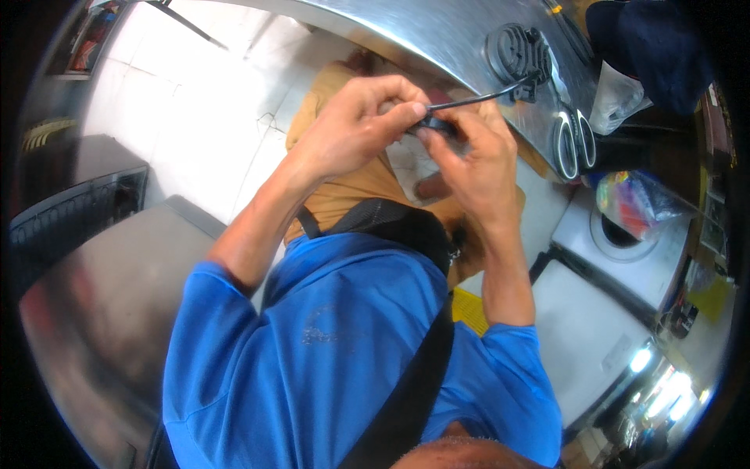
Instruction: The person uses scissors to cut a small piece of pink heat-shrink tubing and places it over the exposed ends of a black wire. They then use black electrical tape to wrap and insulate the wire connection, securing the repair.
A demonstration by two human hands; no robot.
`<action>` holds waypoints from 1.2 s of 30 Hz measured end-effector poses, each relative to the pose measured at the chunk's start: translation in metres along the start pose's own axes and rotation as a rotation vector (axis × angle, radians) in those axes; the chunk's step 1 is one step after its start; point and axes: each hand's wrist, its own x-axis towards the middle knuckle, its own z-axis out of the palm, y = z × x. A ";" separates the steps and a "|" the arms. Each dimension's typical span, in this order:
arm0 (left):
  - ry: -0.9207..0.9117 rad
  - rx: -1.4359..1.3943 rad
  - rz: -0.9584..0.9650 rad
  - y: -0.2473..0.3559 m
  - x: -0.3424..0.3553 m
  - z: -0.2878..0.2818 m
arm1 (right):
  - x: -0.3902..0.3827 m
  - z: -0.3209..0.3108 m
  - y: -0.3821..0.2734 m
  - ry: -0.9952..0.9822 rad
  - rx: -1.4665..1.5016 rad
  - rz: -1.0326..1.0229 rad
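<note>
In front of my lap, my left hand [363,121] pinches a black cable [473,100] near its end, thumb pressed against the fingers. Close beside it, my right hand [484,156] is closed on a small black piece [437,123] at that same end; the fingers cover most of it, so its kind is unclear. From there the cable runs over my right fingers to a ribbed, round black device [516,53] lying on the metal table. Scissors [574,141] with white-and-black handles lie beside the device, handles toward the table edge.
The shiny metal tabletop [437,35] spans the top. At its right are a clear plastic bag [617,102] and dark cloth [656,55]. A white front-loading washer [578,227] with a colourful bag [637,205] stands right. A grey metal cabinet [117,305] is at my left.
</note>
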 end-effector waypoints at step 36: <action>0.420 0.486 0.458 0.000 0.004 0.031 | -0.003 0.019 0.009 0.156 0.417 0.010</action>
